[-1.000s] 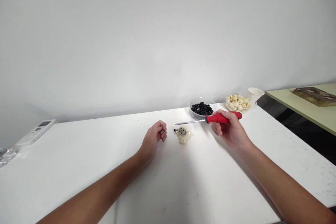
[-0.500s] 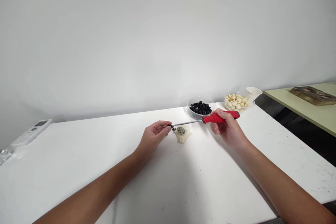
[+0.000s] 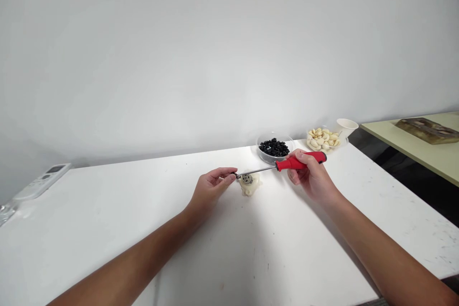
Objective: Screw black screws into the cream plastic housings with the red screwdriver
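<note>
My right hand (image 3: 309, 174) is closed around the red handle of a screwdriver (image 3: 301, 160), whose metal shaft points left. Between thumb and fingers, my left hand (image 3: 215, 185) pinches a small black part (image 3: 235, 175). The screwdriver's tip meets or nearly meets this part; the exact contact is too small to make out. Just right of my left fingertips, a cream-coloured irregular piece with a grey slotted disc (image 3: 247, 179) lies on the white table, partly under the shaft.
Behind the screwdriver stands a clear bowl of small black pieces (image 3: 274, 147). Farther right are a clear bowl of cream-coloured pieces (image 3: 322, 139) and a white cup (image 3: 347, 126). A remote control (image 3: 45, 180) lies at the far left. A greenish table (image 3: 423, 129) bears a brownish block (image 3: 428, 130).
The screwdriver's tip has dropped slightly toward the small black part, tilting the shaft more. My left fingers have moved slightly right. The bowls and the cream-coloured piece stay in place.
</note>
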Demonstrator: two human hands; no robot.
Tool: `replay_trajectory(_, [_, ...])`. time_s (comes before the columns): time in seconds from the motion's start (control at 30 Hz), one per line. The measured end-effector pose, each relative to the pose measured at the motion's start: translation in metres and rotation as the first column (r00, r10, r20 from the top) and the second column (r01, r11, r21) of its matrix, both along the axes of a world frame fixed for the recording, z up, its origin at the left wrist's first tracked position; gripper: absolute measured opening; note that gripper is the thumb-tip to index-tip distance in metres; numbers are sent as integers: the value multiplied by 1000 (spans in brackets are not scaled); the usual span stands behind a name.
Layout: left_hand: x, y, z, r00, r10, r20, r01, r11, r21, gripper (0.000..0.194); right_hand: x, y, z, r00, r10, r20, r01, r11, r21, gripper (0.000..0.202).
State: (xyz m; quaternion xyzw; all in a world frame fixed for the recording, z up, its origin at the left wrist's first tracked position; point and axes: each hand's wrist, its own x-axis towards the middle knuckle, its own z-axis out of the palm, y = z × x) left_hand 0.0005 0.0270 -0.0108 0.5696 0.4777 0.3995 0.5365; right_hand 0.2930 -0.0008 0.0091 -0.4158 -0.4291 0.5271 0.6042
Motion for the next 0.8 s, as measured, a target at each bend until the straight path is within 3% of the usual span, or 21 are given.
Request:
replay_trajectory(0.37, [0, 1, 1, 1000, 18, -24, -18, 1000, 4, 43, 2, 0, 14, 981, 168, -93, -167, 986, 23, 19])
replay_trajectory(0.47, [0, 2, 0, 999, 37, -15, -37, 999, 12, 42, 3, 1, 10, 989, 134, -62, -135, 991, -6, 21])
replay_trajectory(0.67, [0, 3, -1, 999, 52, -2, -52, 999, -5, 42, 12, 6, 0, 997, -42, 71, 44, 999, -29, 30])
replay_trajectory(0.8, [0, 4, 0, 996, 86, -15, -86, 996, 5, 44, 18, 9, -5, 977, -73, 202, 79, 997, -23, 38])
